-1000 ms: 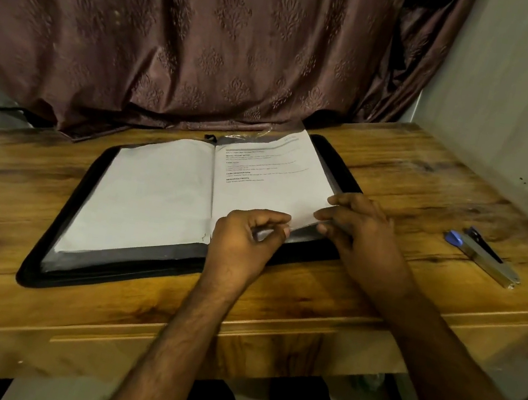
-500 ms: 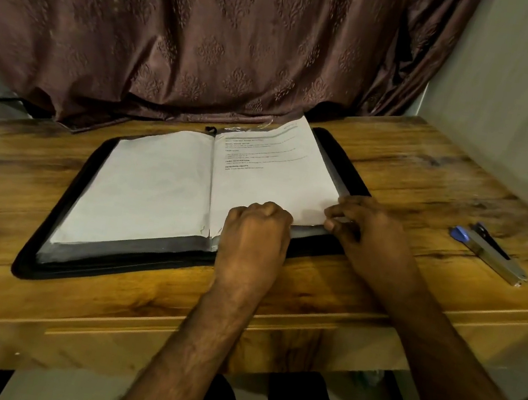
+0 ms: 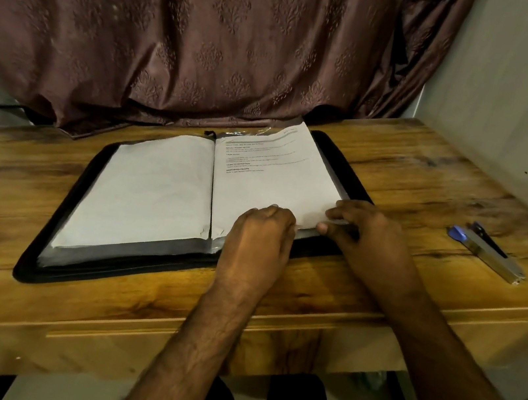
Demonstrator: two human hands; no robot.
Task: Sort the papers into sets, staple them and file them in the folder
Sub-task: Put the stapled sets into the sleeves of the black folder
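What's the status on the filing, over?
Left hand curled at the printed sheet's near edge; right hand pinching its corner. Folder open. Stapler idle, right. Nothing blocking.

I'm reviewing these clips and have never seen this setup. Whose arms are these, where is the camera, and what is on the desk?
There is no machine here: a person works with bare hands, and the one camera sits on their head, looking forward and down. On the wooden desk lies an open black zip folder with white sheets inside. The left hand, fingers curled, rests on the bottom edge of the printed white page on the folder's right side. The right hand pinches that page's lower right corner. Further right lies a silver stapler with a blue tip, untouched. A brown patterned curtain hangs behind.
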